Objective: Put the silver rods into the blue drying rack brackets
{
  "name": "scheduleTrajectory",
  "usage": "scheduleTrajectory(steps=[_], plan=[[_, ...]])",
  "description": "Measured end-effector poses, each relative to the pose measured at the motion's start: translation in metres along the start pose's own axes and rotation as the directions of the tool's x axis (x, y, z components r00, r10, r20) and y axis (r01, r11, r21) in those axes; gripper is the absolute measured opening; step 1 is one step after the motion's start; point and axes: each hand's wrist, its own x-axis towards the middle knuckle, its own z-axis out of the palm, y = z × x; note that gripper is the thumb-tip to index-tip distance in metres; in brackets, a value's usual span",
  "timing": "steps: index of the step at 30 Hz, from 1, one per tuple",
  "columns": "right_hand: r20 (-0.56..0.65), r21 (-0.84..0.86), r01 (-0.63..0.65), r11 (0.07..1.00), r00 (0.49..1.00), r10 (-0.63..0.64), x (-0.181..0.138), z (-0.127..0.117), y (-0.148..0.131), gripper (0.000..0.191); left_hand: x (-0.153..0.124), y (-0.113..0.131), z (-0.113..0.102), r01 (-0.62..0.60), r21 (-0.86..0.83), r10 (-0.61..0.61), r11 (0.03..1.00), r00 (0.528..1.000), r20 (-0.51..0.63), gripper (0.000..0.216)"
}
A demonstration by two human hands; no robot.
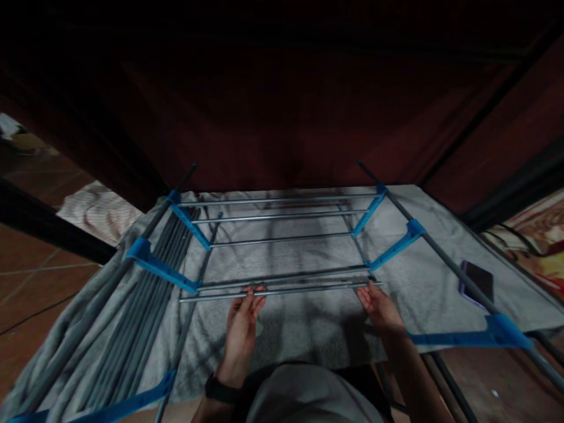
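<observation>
My left hand [245,311] and my right hand [379,304] grip one thin grey metal tube [308,289], the left around its middle and the right near its right end. The tube lies crosswise, just in front of a rack frame of grey poles and blue plastic brackets [165,271]. Several crossbars [282,238] span between the left and right brackets. Close behind the held tube runs another crossbar [286,277], meeting the blue bracket [394,247] on the right. Whether the held tube touches the frame, I cannot tell.
A grey cloth [308,323] lies under the frame. Several loose grey tubes [145,317] lie in a row at left. A phone [478,283] rests at right beside a long pole. Nearer blue brackets [467,339] flank my arms. A dark red panel [282,129] stands behind.
</observation>
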Motion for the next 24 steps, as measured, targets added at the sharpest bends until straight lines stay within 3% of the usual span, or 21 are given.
scheduleTrajectory(steps=[3, 10, 16, 24], plan=[[-0.065, 0.051, -0.084, 0.995, 0.994, 0.087, -0.004, 0.009, 0.001, 0.030, -0.003, -0.004, 0.002, 0.016, 0.042, -0.016, 0.999, 1.000, 0.002, 0.029], [0.009, 0.025, -0.085, 0.996, 0.996, 0.085, -0.011, 0.015, 0.000, 0.025, -0.016, -0.010, 0.010, 0.066, 0.080, -0.071, 0.995, 0.996, 0.054, 0.036], [-0.013, 0.137, -0.158, 0.978, 0.987, 0.161, -0.018, 0.016, -0.004, 0.019, -0.021, -0.017, 0.015, 0.065, 0.097, -0.073, 0.993, 0.994, 0.081, 0.032], [-0.035, 0.120, -0.169, 0.978, 0.984, 0.175, -0.018, 0.012, -0.002, 0.025, -0.022, -0.022, 0.027, 0.067, 0.106, -0.081, 0.992, 0.988, 0.129, 0.040]])
